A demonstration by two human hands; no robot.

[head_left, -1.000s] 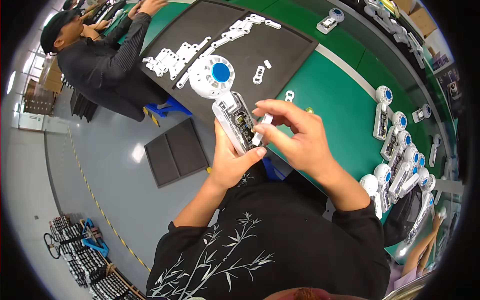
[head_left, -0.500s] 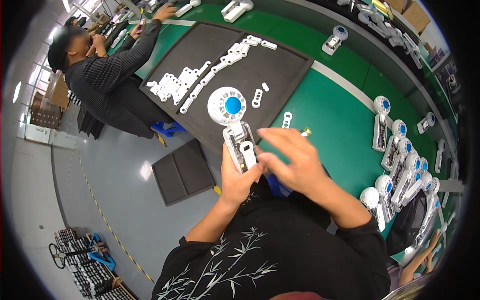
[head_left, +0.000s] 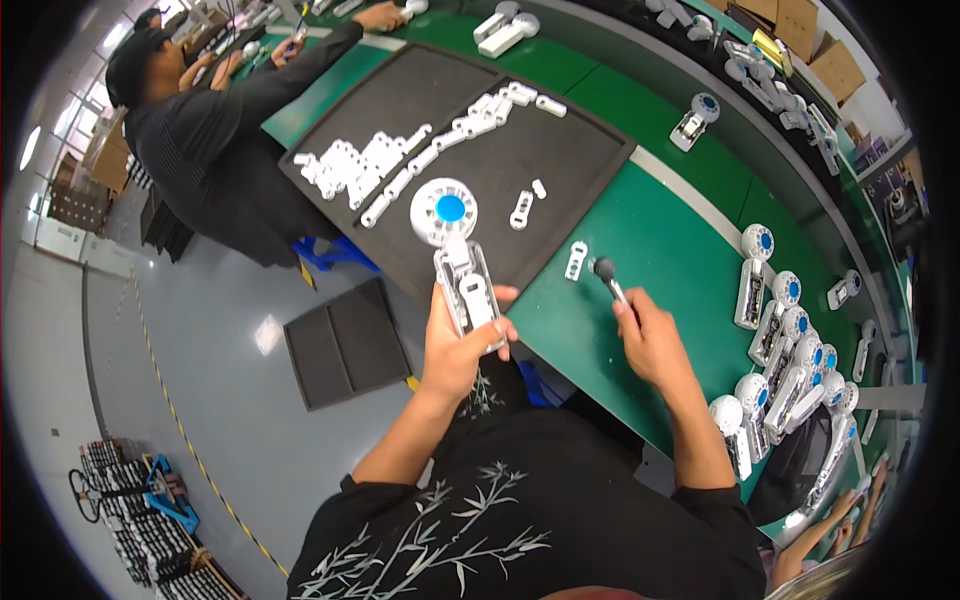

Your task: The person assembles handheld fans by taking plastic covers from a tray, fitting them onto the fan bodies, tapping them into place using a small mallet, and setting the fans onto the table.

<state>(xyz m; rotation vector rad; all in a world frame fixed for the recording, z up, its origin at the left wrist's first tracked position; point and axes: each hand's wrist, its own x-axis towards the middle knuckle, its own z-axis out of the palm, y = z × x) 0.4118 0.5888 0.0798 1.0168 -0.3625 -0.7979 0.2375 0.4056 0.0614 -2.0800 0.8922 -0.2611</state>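
Observation:
A white handheld fan [head_left: 462, 272] with a round slotted head and a blue centre is in my left hand [head_left: 450, 350], its handle casing open. My left fingers wrap round the handle's lower end. Inside the open handle a white elongated panel [head_left: 476, 300] with cut-outs lies near my thumb. Over the green table, my right hand [head_left: 652, 338] grips a short tool with a dark rounded end [head_left: 604, 268]; its exact kind is unclear. Left of the tool a similar loose white panel [head_left: 576, 261] lies on the table.
A black divided tray [head_left: 560, 150] bears many small white parts [head_left: 365, 165]. Several open fans [head_left: 770, 330] line the green table [head_left: 640, 220] at right. A second black tray [head_left: 345, 345] is low at left. A co-worker [head_left: 200, 150] sits at the far left.
My right hand has left the fan, moved right and down, and taken hold of the dark-ended tool. My left hand still holds the fan, now slightly further left.

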